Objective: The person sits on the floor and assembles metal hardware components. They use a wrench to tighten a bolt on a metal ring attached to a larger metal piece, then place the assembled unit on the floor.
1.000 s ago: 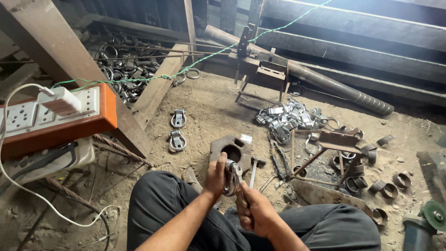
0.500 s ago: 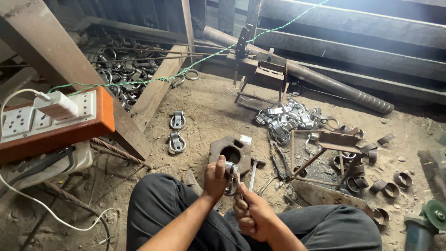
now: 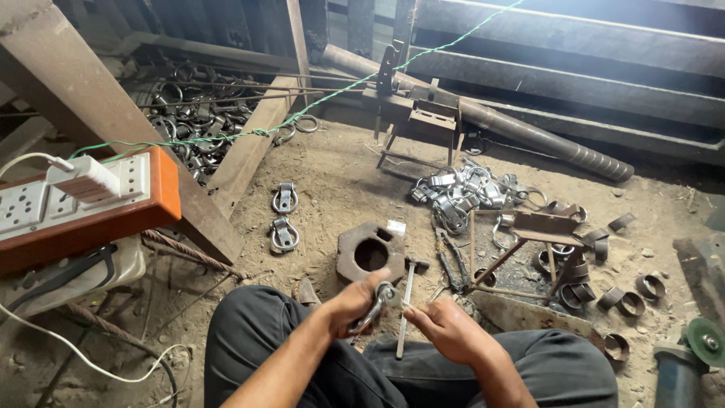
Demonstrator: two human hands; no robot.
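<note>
- A small metal clamp (image 3: 375, 302) is being held just in front of the hexagonal iron block (image 3: 370, 252), above the lap.
- It is being gripped by the closed left hand (image 3: 349, 302); the right hand (image 3: 445, 326) is being kept loosely curled beside it, seemingly holding nothing.
- A hammer (image 3: 408, 302) is lying just right of the block.
- The clamp is judged stiff, fairly light and sharp-edged; it is best taken by its looped body.

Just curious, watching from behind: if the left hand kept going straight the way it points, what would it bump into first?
Probably the thick holed metal block on the dirt floor, just ahead of the left hand, which holds a metal clamp piece. Depth is hard to judge.
</note>
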